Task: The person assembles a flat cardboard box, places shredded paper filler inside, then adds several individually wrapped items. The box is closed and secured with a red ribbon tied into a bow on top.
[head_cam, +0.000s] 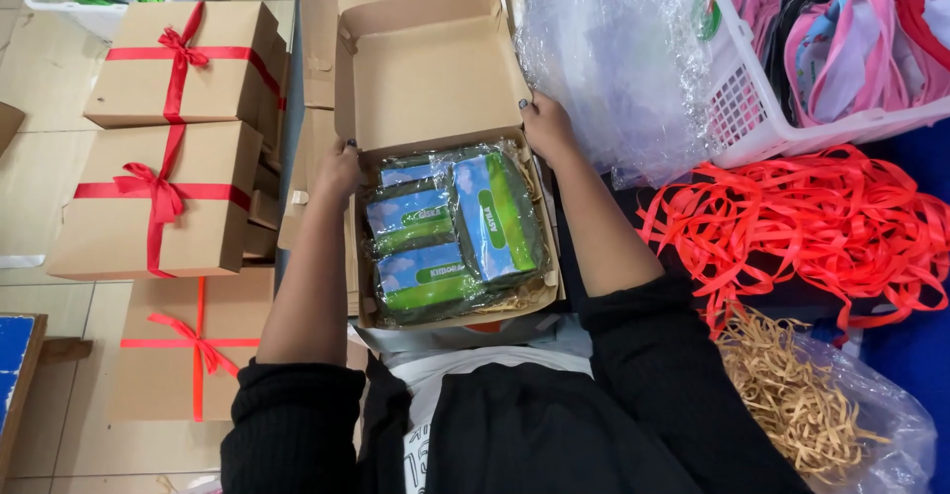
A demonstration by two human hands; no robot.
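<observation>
An open brown cardboard box (550, 256) rests on my lap with its lid (435, 68) tilted back. Inside lie several blue-and-green packets (455, 227) wrapped in clear plastic, on shredded paper. My left hand (339, 169) grips the box's left rear corner by the hinge. My right hand (547, 128) holds the right rear corner. Both forearms run down along the box's sides, sleeves pushed up.
Three closed brown boxes tied with red ribbon (163, 197) are stacked at the left. Loose red ribbon (821, 227) piles at the right, a bag of tan paper shred (802, 405) below it. A white basket (782, 108) with pink items and crumpled clear plastic (614, 58) lie behind.
</observation>
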